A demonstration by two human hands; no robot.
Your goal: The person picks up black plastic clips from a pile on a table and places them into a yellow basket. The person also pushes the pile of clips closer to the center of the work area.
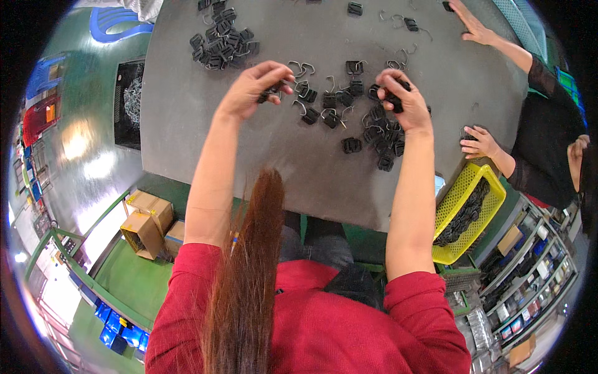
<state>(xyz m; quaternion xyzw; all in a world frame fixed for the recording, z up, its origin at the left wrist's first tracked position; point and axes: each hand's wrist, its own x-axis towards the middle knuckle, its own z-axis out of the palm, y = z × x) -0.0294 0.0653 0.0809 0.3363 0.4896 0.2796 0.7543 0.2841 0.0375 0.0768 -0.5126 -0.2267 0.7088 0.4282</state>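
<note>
Above the grey table my left hand (248, 92) is closed around a small black plastic buckle (270, 95), mostly hidden by the fingers. My right hand (413, 111) is also closed, with black buckles (395, 101) between thumb and fingers; how many cannot be told. Between the hands lie several black buckles (329, 117) with bent silver wire hooks on or beside them. A loose heap of black buckles (381, 132) sits just below my right hand. Farther off, beyond my left hand, is another pile of black buckles (219, 47).
Across the table's right side, a co-worker in black reaches in with two hands (479, 144). A yellow basket (498, 192) of black parts stands by the right edge. Left of the table is a black tray (129, 134) of metal pieces, with cardboard boxes (142, 232) lower down.
</note>
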